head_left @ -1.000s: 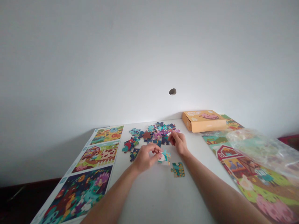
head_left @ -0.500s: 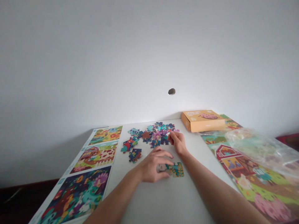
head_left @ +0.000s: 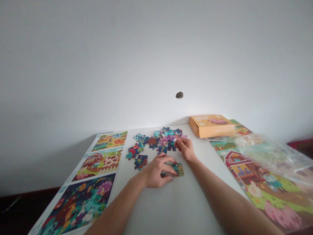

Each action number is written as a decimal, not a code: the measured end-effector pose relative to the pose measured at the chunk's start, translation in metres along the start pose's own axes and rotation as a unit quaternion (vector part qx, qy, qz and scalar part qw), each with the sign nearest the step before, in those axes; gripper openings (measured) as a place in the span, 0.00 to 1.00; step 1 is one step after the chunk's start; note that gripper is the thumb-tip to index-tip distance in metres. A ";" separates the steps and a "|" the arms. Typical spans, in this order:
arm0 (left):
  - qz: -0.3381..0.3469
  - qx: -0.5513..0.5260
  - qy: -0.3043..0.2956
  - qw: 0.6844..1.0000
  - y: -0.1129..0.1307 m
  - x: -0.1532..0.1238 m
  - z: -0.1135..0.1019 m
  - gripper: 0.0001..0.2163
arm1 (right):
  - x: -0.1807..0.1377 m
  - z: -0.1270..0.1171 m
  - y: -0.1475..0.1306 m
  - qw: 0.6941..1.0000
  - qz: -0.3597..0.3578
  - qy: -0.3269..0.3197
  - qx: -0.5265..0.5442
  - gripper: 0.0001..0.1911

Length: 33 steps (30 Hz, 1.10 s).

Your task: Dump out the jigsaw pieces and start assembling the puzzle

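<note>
My left hand (head_left: 157,172) curves over a small joined strip of puzzle pieces (head_left: 180,170), its fingers and thumb bent around the left part and hiding it. The strip's right end shows teal with yellow-orange leaf shapes. My right hand (head_left: 186,148) is closed in a pinch at the near right edge of a heap of loose jigsaw pieces (head_left: 153,141). A bit of a puzzle piece (head_left: 175,140) shows at its fingertips, partly hidden. One dark blue and brown group of pieces (head_left: 141,162) lies left of my left hand.
A printed sheet with three pictures (head_left: 117,169) lies along the table's left side. At the back right stands an orange puzzle box (head_left: 210,125). A farm poster (head_left: 260,182) covers the right side, with a clear plastic bag (head_left: 274,155) on it. Behind rises a white wall (head_left: 122,65).
The joined strip has shifted left and slightly away from me under my left hand, whose fingers now cover more of it. My right hand stays almost in place at the heap.
</note>
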<state>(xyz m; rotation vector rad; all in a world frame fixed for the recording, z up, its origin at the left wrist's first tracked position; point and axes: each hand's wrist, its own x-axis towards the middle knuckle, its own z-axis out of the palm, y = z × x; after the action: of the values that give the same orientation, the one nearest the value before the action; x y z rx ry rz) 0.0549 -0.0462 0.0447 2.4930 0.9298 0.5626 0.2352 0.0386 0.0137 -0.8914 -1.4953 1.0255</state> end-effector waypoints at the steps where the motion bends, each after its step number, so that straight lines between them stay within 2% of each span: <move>1: -0.006 -0.002 0.004 1.000 -0.002 -0.001 -0.001 0.10 | -0.001 0.000 -0.001 1.000 -0.004 -0.008 0.003 0.22; 3: -0.013 -0.013 0.010 1.000 -0.004 -0.002 -0.003 0.11 | -0.002 0.000 -0.003 0.999 -0.002 -0.020 0.028 0.20; 5: -0.015 -0.030 0.022 0.999 -0.005 -0.003 -0.005 0.14 | -0.002 0.001 -0.005 0.994 0.022 -0.023 0.103 0.19; 8: -0.032 -0.039 0.053 0.997 -0.006 -0.003 -0.010 0.18 | -0.003 0.002 -0.008 0.968 0.071 -0.049 0.235 0.19; 10: -0.059 -0.022 0.069 0.996 -0.006 -0.004 -0.012 0.16 | -0.003 0.001 -0.010 0.933 0.119 -0.139 0.310 0.18; 13: -0.095 0.009 0.067 0.993 -0.007 -0.005 -0.011 0.14 | -0.005 -0.002 -0.012 0.845 0.199 -0.318 0.381 0.17; 15: -0.105 0.019 0.058 0.993 -0.008 -0.005 -0.010 0.13 | -0.005 -0.002 -0.012 0.812 0.228 -0.379 0.381 0.17; 17: -0.108 0.022 0.054 0.992 -0.009 -0.005 -0.009 0.13 | -0.006 -0.001 -0.012 0.804 0.239 -0.399 0.371 0.17; 29: -0.117 0.051 0.040 0.991 -0.010 -0.005 -0.007 0.10 | -0.003 0.001 -0.013 0.790 0.257 -0.419 0.367 0.17; 33: -0.112 0.063 0.038 0.991 -0.010 -0.006 -0.006 0.12 | -0.004 0.003 -0.013 0.803 0.264 -0.422 0.327 0.17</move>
<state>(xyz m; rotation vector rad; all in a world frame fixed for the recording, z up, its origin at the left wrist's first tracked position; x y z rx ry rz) 0.0426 -0.0422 0.0435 2.4456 1.2927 0.5411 0.2328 0.0297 0.0244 -0.3121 -1.3873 2.4087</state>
